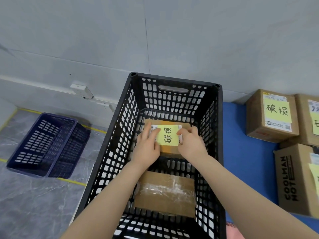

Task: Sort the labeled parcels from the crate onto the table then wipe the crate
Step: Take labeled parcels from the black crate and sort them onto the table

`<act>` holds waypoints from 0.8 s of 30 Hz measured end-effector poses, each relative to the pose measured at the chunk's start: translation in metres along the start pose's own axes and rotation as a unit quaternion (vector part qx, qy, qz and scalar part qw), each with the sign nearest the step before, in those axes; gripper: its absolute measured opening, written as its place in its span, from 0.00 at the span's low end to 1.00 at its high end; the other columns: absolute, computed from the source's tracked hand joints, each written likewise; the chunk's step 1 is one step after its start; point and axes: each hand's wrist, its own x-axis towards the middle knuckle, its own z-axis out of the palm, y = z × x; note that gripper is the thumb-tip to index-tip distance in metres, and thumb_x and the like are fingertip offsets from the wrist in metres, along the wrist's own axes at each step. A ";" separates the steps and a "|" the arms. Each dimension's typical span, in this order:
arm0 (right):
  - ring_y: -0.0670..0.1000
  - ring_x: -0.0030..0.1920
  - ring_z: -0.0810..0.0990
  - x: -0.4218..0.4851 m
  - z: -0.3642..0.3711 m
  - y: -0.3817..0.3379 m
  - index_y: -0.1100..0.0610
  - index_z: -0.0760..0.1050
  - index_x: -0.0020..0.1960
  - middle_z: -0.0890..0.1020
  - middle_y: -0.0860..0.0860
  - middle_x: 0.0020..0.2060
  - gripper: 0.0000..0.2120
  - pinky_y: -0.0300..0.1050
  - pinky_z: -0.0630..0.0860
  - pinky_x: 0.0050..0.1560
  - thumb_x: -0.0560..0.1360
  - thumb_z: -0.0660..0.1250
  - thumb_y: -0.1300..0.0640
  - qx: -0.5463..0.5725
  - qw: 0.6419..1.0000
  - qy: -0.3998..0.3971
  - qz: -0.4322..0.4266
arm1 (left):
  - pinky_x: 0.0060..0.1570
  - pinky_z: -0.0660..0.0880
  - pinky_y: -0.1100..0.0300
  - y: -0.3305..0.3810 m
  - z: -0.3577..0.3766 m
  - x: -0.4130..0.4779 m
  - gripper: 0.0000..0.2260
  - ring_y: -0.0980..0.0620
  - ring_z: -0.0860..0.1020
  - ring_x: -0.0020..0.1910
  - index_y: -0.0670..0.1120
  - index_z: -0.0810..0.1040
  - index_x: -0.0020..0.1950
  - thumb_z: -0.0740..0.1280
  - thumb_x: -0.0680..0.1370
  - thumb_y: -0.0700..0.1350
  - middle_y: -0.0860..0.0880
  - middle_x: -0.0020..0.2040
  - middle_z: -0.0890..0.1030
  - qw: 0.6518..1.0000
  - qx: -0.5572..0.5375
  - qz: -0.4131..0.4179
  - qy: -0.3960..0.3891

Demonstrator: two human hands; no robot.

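Reaching into the black crate [110, 152], both forearms pass over the taped parcel [165, 192], which lies flat on the crate's bottom in its near half with no note showing on its upper face. Beyond it, in the far half, lies the labelled parcel [170, 150], carrying a yellow note [169, 135] whose handwriting is turned sideways to the viewer.

The left hand [146, 145] holds this parcel's left end and the right hand [191, 144] its right end, with fingers laid over the top face on either side of the note. The parcel's long axis runs left to right, across the crate's own long axis, which runs away from the viewer. By this reading, the lift calls for a straight rise clear of the tall walls, then a swing rightward.

The blue surface [241, 152] extends to the right of the crate, so the right hand is the nearer to it.

**Counts:**
- Parcels in the crate: two.
- Boxes on the surface: at least three, namely the COOLMAN NOTE box [293, 178], a noted box [272, 118] and an edge box [307, 118] cut by the frame.
- Blue baskets [43, 144] on the floor at left: apparently two, nested.
- A pink cloth [232, 229]: one corner shows.
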 end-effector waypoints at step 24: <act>0.55 0.65 0.70 0.008 0.008 0.001 0.52 0.61 0.74 0.56 0.54 0.73 0.31 0.46 0.73 0.62 0.73 0.65 0.64 0.030 0.993 -0.053 -0.103 | 0.58 0.62 0.76 0.004 -0.002 0.007 0.25 0.63 0.55 0.69 0.48 0.63 0.75 0.63 0.78 0.44 0.55 0.79 0.43 0.999 -0.028 0.012 0.013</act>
